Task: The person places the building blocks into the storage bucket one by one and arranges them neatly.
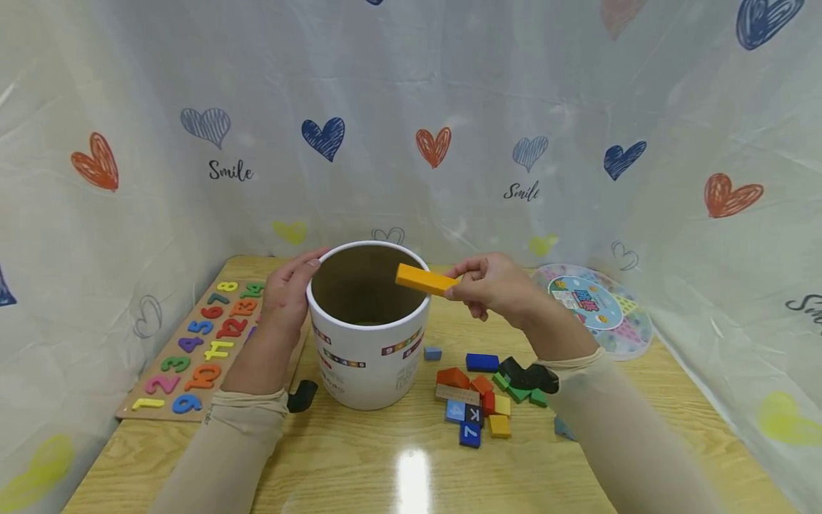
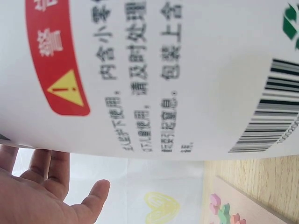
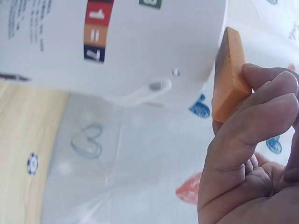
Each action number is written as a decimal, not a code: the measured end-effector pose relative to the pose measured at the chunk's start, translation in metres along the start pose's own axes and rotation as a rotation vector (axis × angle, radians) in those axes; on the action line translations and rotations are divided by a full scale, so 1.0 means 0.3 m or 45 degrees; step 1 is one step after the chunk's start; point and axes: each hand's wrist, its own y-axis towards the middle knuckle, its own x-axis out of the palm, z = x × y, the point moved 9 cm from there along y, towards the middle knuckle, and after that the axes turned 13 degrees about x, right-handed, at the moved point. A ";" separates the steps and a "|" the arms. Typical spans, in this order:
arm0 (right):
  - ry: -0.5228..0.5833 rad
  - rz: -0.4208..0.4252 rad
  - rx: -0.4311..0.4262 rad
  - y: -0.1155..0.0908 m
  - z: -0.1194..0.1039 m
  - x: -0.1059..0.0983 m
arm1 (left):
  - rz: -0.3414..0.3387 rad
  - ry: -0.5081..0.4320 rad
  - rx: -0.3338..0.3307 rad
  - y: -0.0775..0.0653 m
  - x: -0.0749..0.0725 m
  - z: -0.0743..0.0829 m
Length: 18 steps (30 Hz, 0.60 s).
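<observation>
In the left wrist view, the bucket (image 2: 210,79) — barcode (image 2: 275,107) included — is cut off.

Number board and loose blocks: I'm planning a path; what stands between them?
In the head view: the white bucket, left hand at its rim.

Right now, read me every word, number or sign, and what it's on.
"Smile": backdrop, twice whole.
"1" to "14": number board.
"4": light blue block.
"K": black block.
"7": dark blue block.
"1 = 7": bucket.
"!": yellow triangle.
"警": red label.
"内含小零": bucket.
"请及时处理": bucket.
"包装上含": bucket.
Too small, blurred or cut off: the bucket's other print, the barcode digits, the round disc's lettering.
</observation>
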 end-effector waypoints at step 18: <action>0.098 0.092 0.162 -0.035 0.367 -0.142 | -0.003 0.016 -0.046 -0.001 0.001 -0.012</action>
